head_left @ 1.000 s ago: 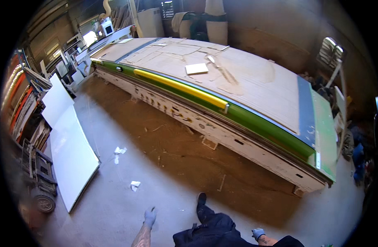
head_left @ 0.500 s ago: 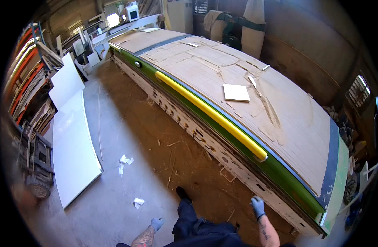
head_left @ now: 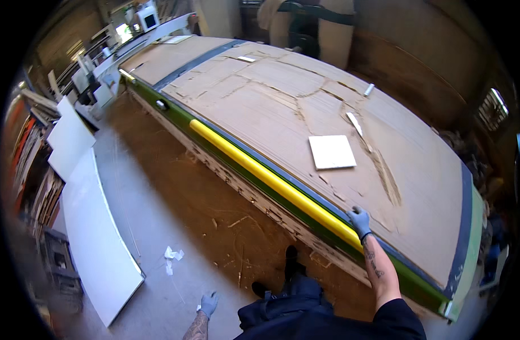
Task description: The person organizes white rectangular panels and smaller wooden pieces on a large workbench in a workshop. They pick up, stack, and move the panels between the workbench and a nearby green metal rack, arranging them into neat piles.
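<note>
My right hand, in a grey-blue glove, is held out at the near edge of a long machine bed, just above the end of a yellow tube along its side. Its fingers look curled; whatever they may hold is hidden. On the bed, beyond this hand, lies a white square panel, with a narrow white offcut past it. My left hand, gloved alike, hangs low over the floor by my leg, its fingers loosely apart and nothing seen in them.
Large white sheets stand along the left, near racks of boards. Crumpled white scraps lie on the grey floor. Brown dust and wood slivers cover the strip beside the machine. At its far end stands a white gantry.
I have moved closer to the machine bed. My right hand has risen from beside my body to the bed's near edge. My left hand still hangs low.
</note>
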A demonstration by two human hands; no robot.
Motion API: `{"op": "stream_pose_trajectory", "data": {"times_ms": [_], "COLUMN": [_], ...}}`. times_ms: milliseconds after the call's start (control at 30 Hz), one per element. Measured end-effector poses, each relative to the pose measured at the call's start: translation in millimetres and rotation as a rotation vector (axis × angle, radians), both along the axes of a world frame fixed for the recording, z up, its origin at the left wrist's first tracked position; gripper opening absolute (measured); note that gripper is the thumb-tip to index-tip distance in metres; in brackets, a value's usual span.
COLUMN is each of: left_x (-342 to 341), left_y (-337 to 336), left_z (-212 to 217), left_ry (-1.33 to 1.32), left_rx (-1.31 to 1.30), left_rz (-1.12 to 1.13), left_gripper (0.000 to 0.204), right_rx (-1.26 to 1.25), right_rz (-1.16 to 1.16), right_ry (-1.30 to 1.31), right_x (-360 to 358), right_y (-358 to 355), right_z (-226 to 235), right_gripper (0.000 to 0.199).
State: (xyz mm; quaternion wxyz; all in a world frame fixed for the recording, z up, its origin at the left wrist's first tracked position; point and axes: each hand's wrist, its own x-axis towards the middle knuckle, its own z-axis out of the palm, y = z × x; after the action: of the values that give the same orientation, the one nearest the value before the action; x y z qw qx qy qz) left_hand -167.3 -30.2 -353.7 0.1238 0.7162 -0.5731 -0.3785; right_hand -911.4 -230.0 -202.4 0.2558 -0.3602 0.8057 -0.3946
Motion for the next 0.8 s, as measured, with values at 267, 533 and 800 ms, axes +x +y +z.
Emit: {"op": "stream_pose_trajectory", "data": {"times_ms": [267, 533, 800], "left_x": [-107, -153, -187], "left_y": [-112, -80, 5], "left_z": [97, 119, 74], "left_ry": [0.013, -0.003, -0.073], "left_rx": [0.069, 0.014, 0.094], "left_rz": [0.17, 0.533, 0.602], "left_gripper": [0.043, 0.032, 0.032], "right_rx": [0.004, -0.102, -0.028], "right_rz": [0.067, -0.06, -0.039], "right_ry": [0.317, -0.75, -0.922], "right_x": [-131, -138, -101], "right_y": [-207, -289, -330], "right_z": [-111, -95, -50], "right_gripper": [0.057, 0.044, 0.032]}}
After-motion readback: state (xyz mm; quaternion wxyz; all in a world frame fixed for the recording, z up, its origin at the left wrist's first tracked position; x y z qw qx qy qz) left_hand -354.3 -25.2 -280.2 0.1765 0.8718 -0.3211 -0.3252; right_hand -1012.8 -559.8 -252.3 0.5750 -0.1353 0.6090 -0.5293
